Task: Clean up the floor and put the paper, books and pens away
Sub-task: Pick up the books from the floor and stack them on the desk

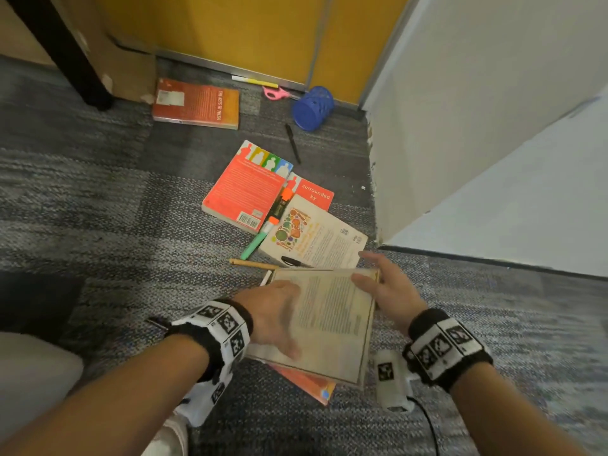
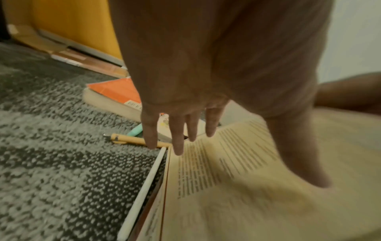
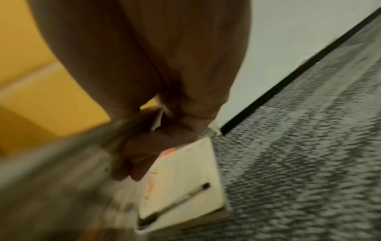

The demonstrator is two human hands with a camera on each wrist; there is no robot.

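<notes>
An open book [image 1: 332, 320] with yellowed pages lies on the carpet in front of me, on top of an orange book [image 1: 309, 385]. My left hand [image 1: 279, 314] lies flat on its left page with the fingers [image 2: 178, 138] straight. My right hand [image 1: 371, 274] pinches the book's far right corner, thumb on top and fingers curled round the edge [image 3: 144, 156]. Just beyond lies a white book [image 1: 316, 238] with a black pen [image 3: 177, 200] on it. A tan pen [image 2: 134, 140] lies beside the open book's far left corner.
Farther off on the carpet lie a red book [image 1: 250, 189], an orange book [image 1: 197, 103], a green highlighter [image 1: 255, 243], an orange highlighter [image 1: 279, 205] and a black pen [image 1: 292, 143]. A blue pen cup [image 1: 312, 108] lies tipped over by pink scissors [image 1: 276, 92]. A white wall [image 1: 477, 143] stands at the right.
</notes>
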